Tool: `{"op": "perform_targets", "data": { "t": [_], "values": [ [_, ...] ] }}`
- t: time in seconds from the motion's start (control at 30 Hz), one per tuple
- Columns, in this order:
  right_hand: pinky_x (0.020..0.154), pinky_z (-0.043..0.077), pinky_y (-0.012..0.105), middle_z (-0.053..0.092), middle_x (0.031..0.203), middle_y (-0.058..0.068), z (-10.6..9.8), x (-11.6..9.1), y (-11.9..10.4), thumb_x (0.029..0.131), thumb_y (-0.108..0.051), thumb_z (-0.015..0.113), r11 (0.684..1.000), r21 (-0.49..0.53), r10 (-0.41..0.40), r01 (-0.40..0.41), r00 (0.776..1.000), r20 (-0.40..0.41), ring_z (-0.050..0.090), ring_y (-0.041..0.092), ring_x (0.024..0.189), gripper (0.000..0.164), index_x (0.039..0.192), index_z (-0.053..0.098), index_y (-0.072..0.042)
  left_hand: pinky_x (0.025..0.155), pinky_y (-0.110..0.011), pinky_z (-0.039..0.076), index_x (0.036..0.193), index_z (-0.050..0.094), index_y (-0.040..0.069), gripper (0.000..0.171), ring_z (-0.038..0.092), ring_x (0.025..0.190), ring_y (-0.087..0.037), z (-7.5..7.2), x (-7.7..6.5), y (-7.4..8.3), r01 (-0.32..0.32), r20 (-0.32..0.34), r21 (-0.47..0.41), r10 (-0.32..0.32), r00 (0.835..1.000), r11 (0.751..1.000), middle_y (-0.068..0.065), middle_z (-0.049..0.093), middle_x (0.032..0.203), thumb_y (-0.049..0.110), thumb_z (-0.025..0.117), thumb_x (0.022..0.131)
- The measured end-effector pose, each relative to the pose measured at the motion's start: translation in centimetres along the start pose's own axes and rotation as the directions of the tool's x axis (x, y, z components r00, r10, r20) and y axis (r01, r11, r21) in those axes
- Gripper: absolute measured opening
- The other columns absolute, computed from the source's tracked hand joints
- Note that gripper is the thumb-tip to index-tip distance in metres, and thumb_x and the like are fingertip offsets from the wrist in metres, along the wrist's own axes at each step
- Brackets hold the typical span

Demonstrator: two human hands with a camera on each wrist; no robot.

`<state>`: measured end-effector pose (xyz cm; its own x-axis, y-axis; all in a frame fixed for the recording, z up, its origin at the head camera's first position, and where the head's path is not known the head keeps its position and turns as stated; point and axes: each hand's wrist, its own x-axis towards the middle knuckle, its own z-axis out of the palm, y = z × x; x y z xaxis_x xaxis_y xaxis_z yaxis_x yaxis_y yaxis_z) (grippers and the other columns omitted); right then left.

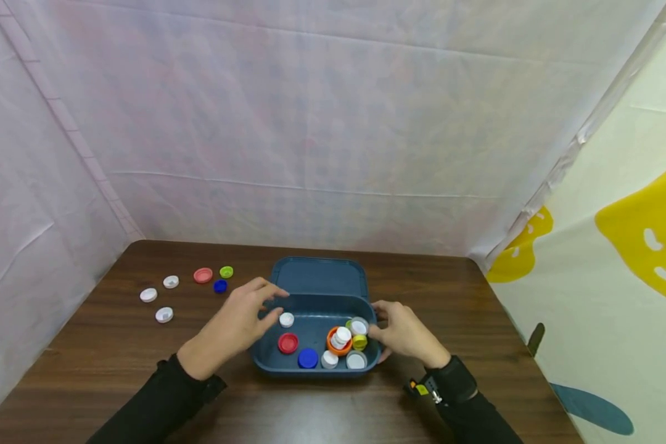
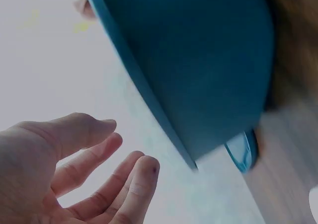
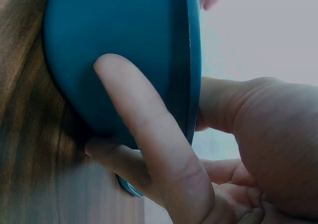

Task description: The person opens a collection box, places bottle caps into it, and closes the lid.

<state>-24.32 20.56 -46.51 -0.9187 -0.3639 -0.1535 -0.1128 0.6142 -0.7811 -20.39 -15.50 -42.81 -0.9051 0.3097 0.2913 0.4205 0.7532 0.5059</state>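
Note:
A dark blue plastic box (image 1: 262, 356) stands on the table, its lid (image 1: 319, 275) folded back behind it. Inside lie plastic bottle caps: a red cap (image 1: 288, 343), a blue cap (image 1: 308, 357), an orange cap (image 1: 330, 347) with white ones on it, and several more at the right end. My right hand (image 1: 404, 332) grips the box's right wall, thumb over the rim and fingers along the outside (image 3: 144, 110). Over the left end hovers my left hand (image 1: 237, 317), thumb and fingers spread and holding nothing, near a white cap (image 1: 286, 319). In the left wrist view these fingers are apart from the box wall.
On the table's left lie several loose caps: white caps (image 1: 164, 314), a red cap (image 1: 203, 275), a green cap (image 1: 226, 272) and a small blue cap (image 1: 220, 286). Pale cloth (image 1: 305, 135) hangs behind the wooden table (image 1: 438, 290) and along its sides.

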Motion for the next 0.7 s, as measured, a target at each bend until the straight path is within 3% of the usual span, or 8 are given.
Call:
{"op": "perform_targets", "data": {
  "t": [0.23, 0.5, 0.7],
  "values": [
    [0.060, 0.071, 0.046, 0.074, 0.145, 0.037, 0.0, 0.0, 0.1, 0.105, -0.007, 0.077, 1.000, 0.007, -0.012, 0.012, 1.000, 0.002, 0.083, 0.023, 0.066, 0.058, 0.158, 0.061, 0.009, 0.090, -0.053, 0.073, 0.135, 0.082, 0.005, 0.032, 0.082, 0.109, -0.037, -1.1, 0.8, -2.9, 0.070, -0.070, 0.055, -0.066, 0.995, 0.996, -0.021, 0.078, 0.126, 0.008, 0.086, 0.103],
    [0.061, 0.071, 0.046, 0.074, 0.146, 0.036, -0.1, 0.0, 0.0, 0.105, -0.007, 0.077, 1.000, 0.006, -0.007, 0.007, 1.000, 0.002, 0.082, 0.023, 0.066, 0.059, 0.159, 0.061, 0.009, 0.079, -0.048, 0.064, 0.139, 0.080, 0.002, 0.034, 0.075, 0.101, -0.039, -1.6, 1.6, -7.4, 0.129, -0.089, 0.071, -0.122, 0.989, 0.989, -0.030, 0.075, 0.133, 0.010, 0.082, 0.106],
    [0.061, 0.071, 0.046, 0.075, 0.145, 0.036, 0.0, 0.0, 0.0, 0.105, -0.007, 0.078, 1.000, 0.005, -0.003, 0.003, 1.000, 0.001, 0.082, 0.023, 0.066, 0.058, 0.159, 0.061, 0.008, 0.096, -0.064, 0.065, 0.145, 0.074, -0.003, 0.039, 0.072, 0.120, -0.053, -2.5, 2.0, -11.0, 0.215, -0.059, 0.106, -0.209, 0.976, 0.971, -0.038, 0.068, 0.141, 0.010, 0.078, 0.109]
  ]
}}
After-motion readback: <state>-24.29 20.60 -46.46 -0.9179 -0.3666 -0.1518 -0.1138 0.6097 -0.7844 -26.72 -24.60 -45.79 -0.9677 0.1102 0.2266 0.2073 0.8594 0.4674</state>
